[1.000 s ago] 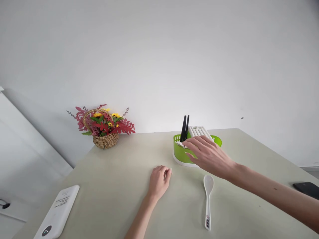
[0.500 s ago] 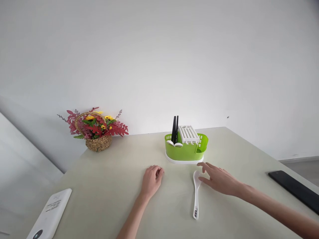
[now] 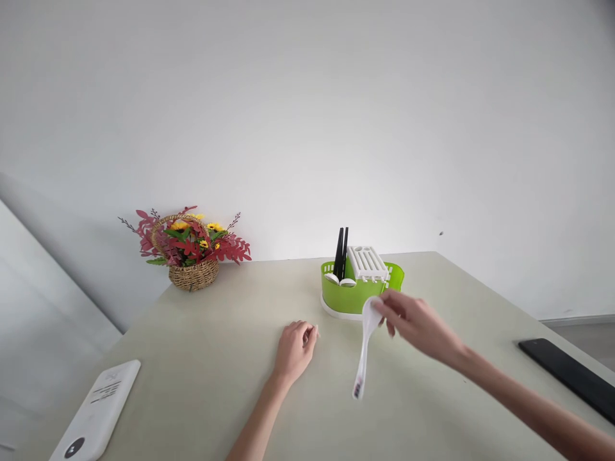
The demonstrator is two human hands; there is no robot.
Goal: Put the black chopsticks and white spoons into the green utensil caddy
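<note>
A white spoon (image 3: 369, 323) is in the air or nearly so above the table (image 3: 216, 384), just in front of a green caddy; I cannot tell whether its handle tip touches the tabletop. The right hand (image 3: 418, 323) grasps it by the bowl between thumb and fingers, and some fingertips are hidden from me. That hand also covers the caddy's near right corner, both forearms run out of my frame, and the marking on the handle is too blurred to read. The spoon is smooth and glossy, with an oval bowl and a slim handle. Its long axis slopes steeply in my view: bowl up and away, toward the caddy (image 3: 350, 301), handle down toward me and slightly left. The caddy is plastic, perforated near the rim, on a white base; it holds black chopsticks (image 3: 339, 256), two white rounded bowl shapes and a slotted white rack (image 3: 369, 262). The left hand (image 3: 294, 349) rests on the table, fingers curled inward; I cannot tell how tightly. Farther left stands a woven basket (image 3: 193, 276) of red and yellow flowers. A white device (image 3: 98, 410), cut off at the bottom, and a flat black object (image 3: 567, 374), cut off at right, lie toward the table's sides.
</note>
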